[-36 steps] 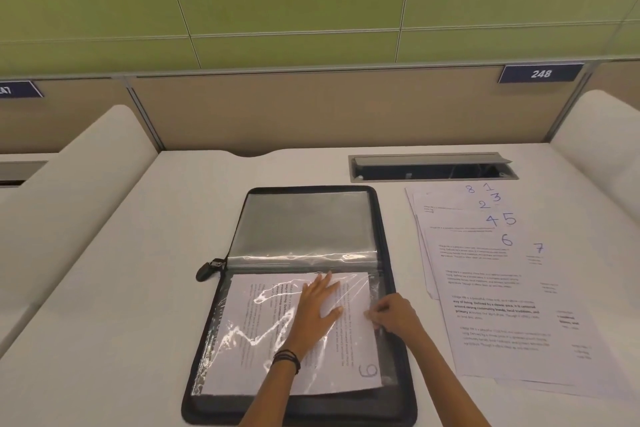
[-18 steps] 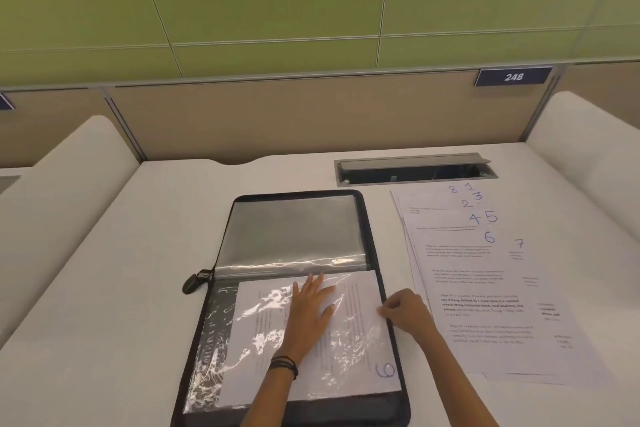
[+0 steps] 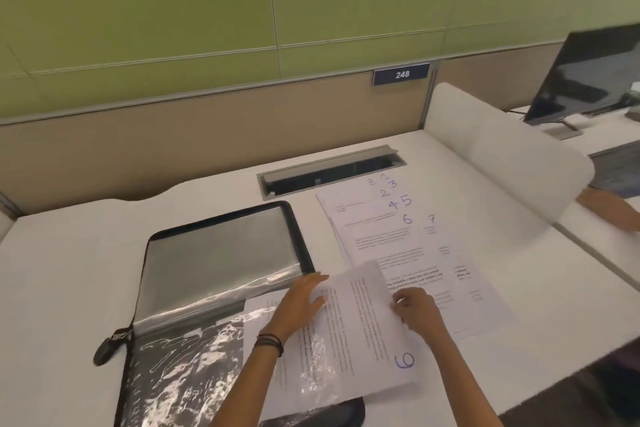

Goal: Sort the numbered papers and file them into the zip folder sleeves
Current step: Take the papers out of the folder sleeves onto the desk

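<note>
So, nearest bits first:

- The left hand (image 3: pixel 303 302) lies flat with fingers straight, pressing on the numbered sheet (image 3: pixel 363 340) where it meets the clear sleeve (image 3: pixel 194 367).
- The right hand (image 3: pixel 414 308) pinches that sheet's right edge, fingers curled round it.
- The sheet sits half in the sleeve, with its right part hanging out past the zip folder (image 3: pixel 298 236) edge. The blue numeral reads as 6 from here, probably a 9 turned round.
- My guess is this is the filing step, mid-slide. I honestly can't tell if it's going in or coming out.
- Next move needs the sheet squared to the sleeve mouth, with the flat hand holding the plastic down so nothing crumples.
- Further back on the right, the fanned stack (image 3: pixel 426 253) numbered 1 to 8 waits on the desk (image 3: pixel 86 253), unfiled.
</note>
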Demonstrator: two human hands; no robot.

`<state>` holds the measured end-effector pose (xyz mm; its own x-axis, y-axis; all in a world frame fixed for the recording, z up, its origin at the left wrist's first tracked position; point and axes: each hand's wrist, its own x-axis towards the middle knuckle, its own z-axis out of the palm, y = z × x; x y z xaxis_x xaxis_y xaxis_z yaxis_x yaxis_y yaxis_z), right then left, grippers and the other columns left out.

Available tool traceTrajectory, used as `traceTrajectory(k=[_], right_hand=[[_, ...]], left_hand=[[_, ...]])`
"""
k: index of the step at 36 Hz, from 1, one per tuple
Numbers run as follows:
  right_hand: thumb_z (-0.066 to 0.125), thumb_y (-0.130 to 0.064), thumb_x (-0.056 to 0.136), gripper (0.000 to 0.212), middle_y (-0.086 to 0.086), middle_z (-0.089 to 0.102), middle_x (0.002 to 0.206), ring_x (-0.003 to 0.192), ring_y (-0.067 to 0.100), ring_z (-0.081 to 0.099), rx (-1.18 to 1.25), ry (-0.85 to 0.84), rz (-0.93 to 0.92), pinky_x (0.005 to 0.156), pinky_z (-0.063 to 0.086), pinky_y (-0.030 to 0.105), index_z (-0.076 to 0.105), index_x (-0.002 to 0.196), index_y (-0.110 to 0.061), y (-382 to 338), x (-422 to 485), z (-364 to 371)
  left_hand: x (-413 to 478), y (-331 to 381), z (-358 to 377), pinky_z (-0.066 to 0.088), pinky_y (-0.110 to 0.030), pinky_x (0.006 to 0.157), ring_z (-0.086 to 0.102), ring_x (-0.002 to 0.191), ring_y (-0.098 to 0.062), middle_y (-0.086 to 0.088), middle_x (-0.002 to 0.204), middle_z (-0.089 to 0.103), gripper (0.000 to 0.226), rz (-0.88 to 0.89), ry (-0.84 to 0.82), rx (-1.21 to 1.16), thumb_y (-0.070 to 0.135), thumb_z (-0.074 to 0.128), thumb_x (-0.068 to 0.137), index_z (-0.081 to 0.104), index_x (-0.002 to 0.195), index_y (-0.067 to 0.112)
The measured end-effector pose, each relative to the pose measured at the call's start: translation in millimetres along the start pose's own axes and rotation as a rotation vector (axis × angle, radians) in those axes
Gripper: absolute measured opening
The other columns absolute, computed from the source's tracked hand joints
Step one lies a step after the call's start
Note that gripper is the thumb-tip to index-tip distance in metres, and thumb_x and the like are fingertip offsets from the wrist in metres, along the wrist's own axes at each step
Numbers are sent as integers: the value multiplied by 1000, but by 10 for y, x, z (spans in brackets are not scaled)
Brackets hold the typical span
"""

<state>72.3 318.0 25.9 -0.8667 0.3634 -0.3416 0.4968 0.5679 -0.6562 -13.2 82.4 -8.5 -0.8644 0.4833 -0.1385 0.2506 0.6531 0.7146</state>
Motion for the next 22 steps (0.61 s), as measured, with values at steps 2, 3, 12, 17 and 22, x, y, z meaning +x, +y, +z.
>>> traceTrajectory(k=[2,3,12,17,22], right_hand=[[60,-15,86,10,-1,65,73,67,18,59,20,58,21,64,45,25,64,79,-21,96,-36,-106],[59,-15,87,8,0,65,76,71,18,60,29,89,26,64,44,24,66,83,-18,147,-48,-155],[56,-9,87,15,-1,65,85,83,17,62,51,242,52,62,39,20,64,81,-20,562,-177,-549],[55,-7,90,13,2,64,88,76,15,57,116,371,47,57,35,9,66,88,-13,696,-239,-721],[56,-3,90,20,10,66,105,90,21,60,262,618,-57,72,41,17,65,107,-7,742,-320,-812]], left_hand=[[93,80,39,28,-27,110,34,135,-13,6,146,37,45,19,-46,19,29,52,96,40,140,26],[140,114,60,28,-23,107,36,133,-13,5,144,40,44,31,-66,23,29,51,97,41,140,24],[430,476,262,39,-17,87,52,108,-11,0,115,55,34,207,-6,105,22,55,95,56,128,18],[530,706,329,42,-19,77,58,88,-10,1,99,64,17,312,98,155,22,56,94,68,102,15],[595,899,311,42,-19,76,57,78,-4,10,89,65,13,259,220,16,23,59,93,70,95,16]])
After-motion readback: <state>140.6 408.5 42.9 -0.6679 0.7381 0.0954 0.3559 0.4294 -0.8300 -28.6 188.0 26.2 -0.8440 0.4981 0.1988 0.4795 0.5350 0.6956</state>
